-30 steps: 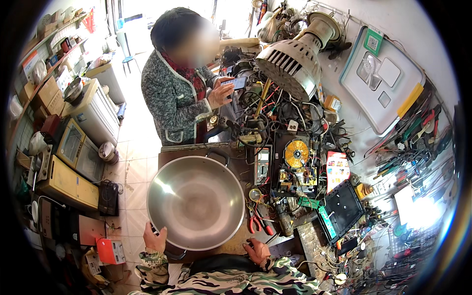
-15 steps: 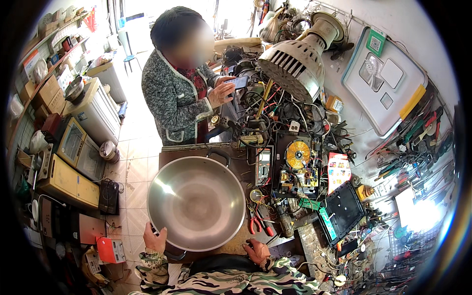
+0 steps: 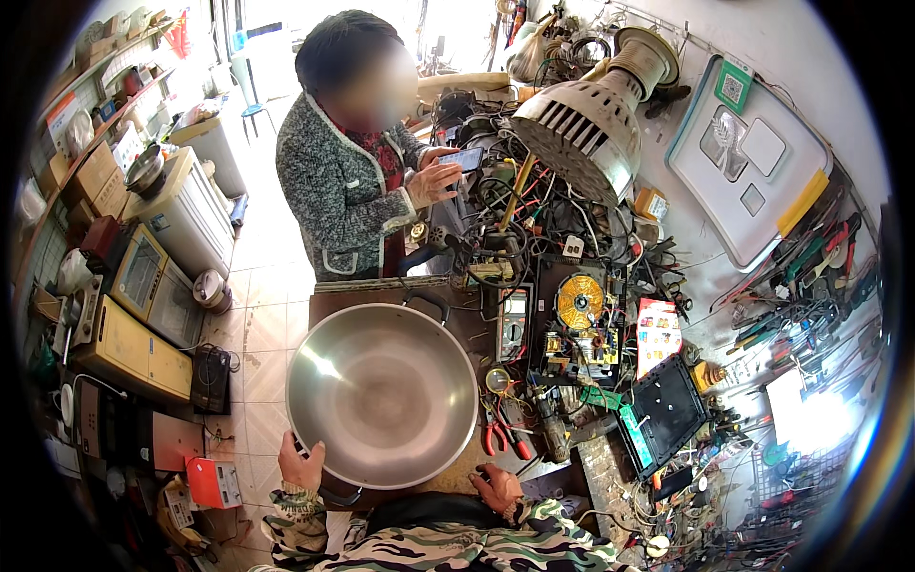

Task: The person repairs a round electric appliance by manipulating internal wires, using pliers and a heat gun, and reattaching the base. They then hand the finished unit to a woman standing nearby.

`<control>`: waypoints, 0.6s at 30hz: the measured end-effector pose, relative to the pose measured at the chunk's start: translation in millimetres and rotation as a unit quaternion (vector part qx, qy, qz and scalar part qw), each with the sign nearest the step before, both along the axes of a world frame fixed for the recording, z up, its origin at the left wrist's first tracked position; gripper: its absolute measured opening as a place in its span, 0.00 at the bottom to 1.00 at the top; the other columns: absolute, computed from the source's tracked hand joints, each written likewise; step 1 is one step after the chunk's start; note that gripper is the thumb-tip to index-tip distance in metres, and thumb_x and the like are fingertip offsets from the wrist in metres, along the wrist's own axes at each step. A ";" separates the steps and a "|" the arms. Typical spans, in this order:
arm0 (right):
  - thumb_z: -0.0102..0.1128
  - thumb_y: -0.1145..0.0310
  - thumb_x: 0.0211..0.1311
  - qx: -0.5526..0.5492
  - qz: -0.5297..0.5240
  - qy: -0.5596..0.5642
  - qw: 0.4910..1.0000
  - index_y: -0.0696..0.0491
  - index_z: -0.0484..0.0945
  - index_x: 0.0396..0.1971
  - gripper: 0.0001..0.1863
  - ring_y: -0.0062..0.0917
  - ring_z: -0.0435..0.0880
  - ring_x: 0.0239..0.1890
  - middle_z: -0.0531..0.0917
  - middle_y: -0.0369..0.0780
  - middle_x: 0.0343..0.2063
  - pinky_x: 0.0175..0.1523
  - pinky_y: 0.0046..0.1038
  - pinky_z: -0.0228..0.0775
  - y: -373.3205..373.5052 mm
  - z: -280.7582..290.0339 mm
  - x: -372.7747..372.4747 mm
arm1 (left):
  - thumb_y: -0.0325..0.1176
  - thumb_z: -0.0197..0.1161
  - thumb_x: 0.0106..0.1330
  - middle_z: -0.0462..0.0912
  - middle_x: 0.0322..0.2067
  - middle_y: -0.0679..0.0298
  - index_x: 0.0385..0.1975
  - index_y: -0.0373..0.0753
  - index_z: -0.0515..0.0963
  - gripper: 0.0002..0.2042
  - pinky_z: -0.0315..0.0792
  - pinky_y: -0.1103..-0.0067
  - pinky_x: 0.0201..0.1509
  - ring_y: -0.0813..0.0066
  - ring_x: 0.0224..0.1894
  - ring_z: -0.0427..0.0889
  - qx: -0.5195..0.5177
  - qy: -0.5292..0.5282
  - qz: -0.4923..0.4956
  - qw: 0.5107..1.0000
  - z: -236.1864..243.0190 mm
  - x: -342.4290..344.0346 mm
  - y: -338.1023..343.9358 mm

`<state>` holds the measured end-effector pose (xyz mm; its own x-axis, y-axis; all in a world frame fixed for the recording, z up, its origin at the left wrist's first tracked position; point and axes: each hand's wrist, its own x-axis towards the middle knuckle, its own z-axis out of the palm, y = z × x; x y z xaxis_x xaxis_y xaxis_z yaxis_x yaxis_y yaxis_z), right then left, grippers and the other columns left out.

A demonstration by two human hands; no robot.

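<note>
A large, wide silver pan [image 3: 381, 396] with two dark side handles rests on the table in front of me. My left hand [image 3: 302, 465] is at its lower left rim, thumb and fingers around the edge close to the near handle [image 3: 341, 497]. To the right of the pan, my right hand [image 3: 498, 489] lies at the table's near edge, loosely bent, fingers apart and nothing visible in them. Red-handled pliers [image 3: 494, 434] and another red-and-black hand tool [image 3: 516, 431] lie just beyond that hand.
Across the table a person [image 3: 348, 181] holds a phone [image 3: 462, 160]. Right of the pan are a multimeter [image 3: 513, 322], an opened appliance with a copper coil [image 3: 579, 301] and a black casing [image 3: 662, 412]. A big lamp [image 3: 581, 133] hangs above tangled cables. Appliances line the left wall.
</note>
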<state>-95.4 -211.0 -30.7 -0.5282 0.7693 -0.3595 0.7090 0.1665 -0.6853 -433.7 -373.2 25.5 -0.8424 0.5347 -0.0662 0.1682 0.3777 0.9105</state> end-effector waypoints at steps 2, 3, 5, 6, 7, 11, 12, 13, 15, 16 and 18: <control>0.60 0.51 0.64 -0.001 -0.002 0.000 1.000 0.61 0.79 0.48 0.26 0.47 0.86 0.42 0.86 0.54 0.37 0.48 0.41 0.77 -0.7 -2.1 0.0 | 0.30 0.66 0.57 0.86 0.36 0.52 0.45 0.29 0.75 0.18 0.77 0.71 0.43 0.61 0.37 0.86 0.005 -0.004 0.001 1.000 0.9 0.2 0.2; 0.60 0.51 0.64 -0.001 -0.003 0.000 1.000 0.61 0.79 0.48 0.26 0.47 0.86 0.42 0.86 0.54 0.37 0.48 0.41 0.77 -0.8 -3.4 0.0 | 0.30 0.66 0.57 0.85 0.36 0.51 0.45 0.29 0.74 0.18 0.77 0.71 0.43 0.61 0.37 0.86 0.006 -0.007 0.000 1.000 1.0 0.1 0.1; 0.60 0.51 0.64 -0.003 -0.003 0.000 1.000 0.61 0.79 0.48 0.26 0.47 0.86 0.42 0.86 0.54 0.38 0.48 0.41 0.77 -0.6 -5.2 -0.3 | 0.31 0.66 0.57 0.85 0.36 0.51 0.46 0.28 0.74 0.19 0.77 0.71 0.43 0.61 0.38 0.86 0.007 -0.012 -0.005 1.000 0.3 -0.8 -0.6; 0.60 0.51 0.64 -0.005 -0.003 -0.001 1.000 0.60 0.79 0.48 0.26 0.48 0.86 0.42 0.86 0.53 0.38 0.48 0.41 0.77 -0.4 -4.6 -0.8 | 0.32 0.65 0.57 0.85 0.37 0.51 0.46 0.28 0.74 0.19 0.77 0.71 0.43 0.61 0.38 0.86 0.005 -0.015 -0.008 1.000 -1.2 -2.1 -1.7; 0.60 0.51 0.64 -0.007 -0.001 -0.003 1.000 0.60 0.80 0.48 0.26 0.48 0.86 0.42 0.86 0.53 0.38 0.48 0.41 0.77 -0.2 -3.2 -1.5 | 0.32 0.65 0.58 0.85 0.37 0.51 0.47 0.28 0.74 0.19 0.77 0.71 0.43 0.61 0.38 0.86 0.003 -0.017 -0.012 1.000 -2.4 -2.7 -2.6; 0.60 0.51 0.64 -0.005 0.002 -0.004 1.000 0.60 0.80 0.47 0.25 0.48 0.86 0.42 0.86 0.53 0.38 0.48 0.41 0.77 -0.3 -7.1 -1.6 | 0.33 0.65 0.58 0.85 0.38 0.50 0.47 0.28 0.73 0.20 0.77 0.71 0.43 0.61 0.38 0.86 0.008 -0.010 -0.013 1.000 -4.3 -2.9 -2.5; 0.60 0.51 0.64 0.005 0.007 -0.002 1.000 0.60 0.79 0.48 0.26 0.46 0.86 0.41 0.86 0.53 0.37 0.47 0.40 0.77 -0.4 -9.6 -1.0 | 0.32 0.65 0.57 0.85 0.37 0.50 0.47 0.28 0.73 0.20 0.77 0.71 0.43 0.61 0.38 0.86 0.011 -0.007 -0.012 1.000 -5.1 -2.6 -2.3; 0.60 0.51 0.65 0.015 0.012 0.001 1.000 0.60 0.79 0.48 0.26 0.45 0.86 0.39 0.86 0.53 0.35 0.46 0.39 0.77 -0.5 -12.2 -0.1 | 0.32 0.65 0.57 0.85 0.37 0.51 0.47 0.28 0.73 0.20 0.77 0.71 0.43 0.61 0.38 0.86 0.014 -0.005 -0.010 1.000 -5.5 -2.2 -1.9; 0.60 0.50 0.65 0.026 0.017 0.003 1.000 0.60 0.79 0.48 0.26 0.44 0.87 0.38 0.86 0.53 0.34 0.45 0.38 0.78 -0.2 -12.8 -0.2 | 0.32 0.65 0.57 0.85 0.37 0.51 0.47 0.28 0.73 0.19 0.76 0.71 0.43 0.61 0.38 0.86 0.013 -0.013 -0.010 1.000 2.6 0.0 0.1; 0.60 0.50 0.65 0.027 0.016 0.002 1.000 0.60 0.79 0.48 0.26 0.44 0.87 0.38 0.86 0.53 0.34 0.45 0.38 0.78 -0.3 -11.9 -0.8 | 0.31 0.65 0.57 0.85 0.36 0.51 0.47 0.28 0.74 0.19 0.76 0.71 0.43 0.61 0.38 0.86 0.013 -0.018 -0.010 1.000 5.3 0.5 1.0; 0.60 0.50 0.65 0.022 0.011 0.002 1.000 0.60 0.79 0.48 0.26 0.45 0.87 0.38 0.86 0.53 0.34 0.45 0.39 0.77 -0.2 -11.5 -1.5 | 0.31 0.65 0.57 0.85 0.36 0.51 0.46 0.28 0.74 0.19 0.76 0.71 0.43 0.60 0.37 0.86 0.017 -0.009 -0.013 1.000 3.9 -0.1 0.9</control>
